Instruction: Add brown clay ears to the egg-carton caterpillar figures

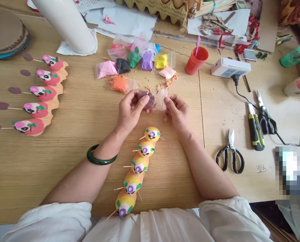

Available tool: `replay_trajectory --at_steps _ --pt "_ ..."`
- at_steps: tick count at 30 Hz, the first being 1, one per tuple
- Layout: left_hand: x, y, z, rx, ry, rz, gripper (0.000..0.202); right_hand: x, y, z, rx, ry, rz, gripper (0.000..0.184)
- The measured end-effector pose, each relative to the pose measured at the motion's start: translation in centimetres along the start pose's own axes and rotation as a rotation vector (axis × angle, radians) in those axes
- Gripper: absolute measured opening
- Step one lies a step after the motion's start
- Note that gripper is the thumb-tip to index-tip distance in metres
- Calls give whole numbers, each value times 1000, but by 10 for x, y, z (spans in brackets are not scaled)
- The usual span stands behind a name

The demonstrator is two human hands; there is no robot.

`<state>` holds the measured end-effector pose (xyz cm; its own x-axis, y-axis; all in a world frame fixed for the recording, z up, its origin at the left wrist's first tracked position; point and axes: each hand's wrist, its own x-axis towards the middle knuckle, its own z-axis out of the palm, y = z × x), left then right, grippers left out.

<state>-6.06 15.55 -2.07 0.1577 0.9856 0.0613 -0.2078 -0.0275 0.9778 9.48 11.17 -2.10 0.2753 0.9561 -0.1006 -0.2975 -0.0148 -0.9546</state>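
Between my hands is a small clear plastic bag with dark brown-purple modelling clay (150, 100) inside. My left hand (132, 109) grips the clay-filled end, thumb on top. The clear, flat end of the bag (161, 99) is pinched by the fingers of my right hand (177, 109). Just below my hands, a row of yellow clay figures (140, 166) runs down toward me on an orange-tan base. They have purple rings, green leaf-like pieces and thin sticks poking out at the sides.
Bags of coloured clay (146, 60) lie beyond my hands, near orange crumbs. Red figures with brown-tipped sticks (40, 101) stand left. At right are a red cup (196, 61), a power strip (231, 67), black-handled shears (230, 153), a utility knife (255, 129) and scissors (265, 117).
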Motion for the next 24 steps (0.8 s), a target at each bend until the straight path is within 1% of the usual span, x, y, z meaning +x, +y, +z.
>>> replay_trajectory --at_steps 4,8,10,15,17,20,22,24 --pt "-1 -1 -3 8 4 18 44 -2 -1 0 -86 -35 -23 45" --pt "0 0 -8 174 24 152 37 -4 -2 0 -186 -47 -84 47" --pt "1 3 -11 214 15 181 36 -6 -4 1 -215 -74 -100 47" --pt "0 13 -11 209 -153 31 31 -10 -8 4 -197 -238 -60 50" --pt "-2 16 -10 255 -175 41 29 -10 -8 6 -182 -282 -38 52" --pt "-3 16 -10 333 -130 106 31 -10 -7 9 -199 -278 -22 52" --pt "-3 14 -10 320 -87 110 29 -10 -6 9 -213 -262 -13 51" --pt "-3 11 -10 266 -42 83 29 -9 -5 8 -227 -260 -6 51"
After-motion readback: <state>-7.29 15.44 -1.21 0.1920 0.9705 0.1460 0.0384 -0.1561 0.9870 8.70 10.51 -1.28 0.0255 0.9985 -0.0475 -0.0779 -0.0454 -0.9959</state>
